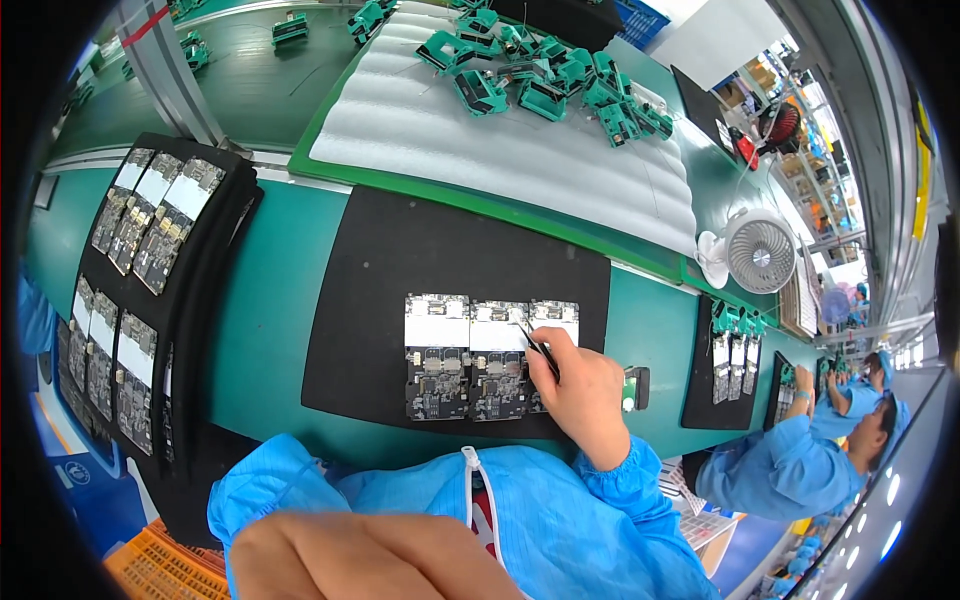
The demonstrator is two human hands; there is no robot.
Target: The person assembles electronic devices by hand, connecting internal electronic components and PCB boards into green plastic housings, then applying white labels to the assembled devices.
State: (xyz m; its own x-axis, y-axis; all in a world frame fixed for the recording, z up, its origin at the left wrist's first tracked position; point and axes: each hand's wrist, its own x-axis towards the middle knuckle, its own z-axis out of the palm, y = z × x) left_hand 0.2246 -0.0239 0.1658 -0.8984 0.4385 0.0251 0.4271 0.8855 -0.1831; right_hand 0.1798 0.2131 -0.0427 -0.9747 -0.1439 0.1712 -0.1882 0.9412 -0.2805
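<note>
Right hand (588, 385) pinching tweezers (543, 349) — over the middle circuit board (498, 393) on the black mat (385, 255)!
Light, steady tips suit best — left hand's (370, 555) grip, can't tell.

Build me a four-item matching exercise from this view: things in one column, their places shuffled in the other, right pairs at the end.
Things
1. Tweezers
2. Orange crate
3. Three circuit boards nearest the tweezers
4. White desk fan

Places
A. Just right of the white foam sheet
B. Held in the right hand
C. At the lower left of the picture
D. Side by side on the black mat

Pairs: 1-B, 2-C, 3-D, 4-A
</note>
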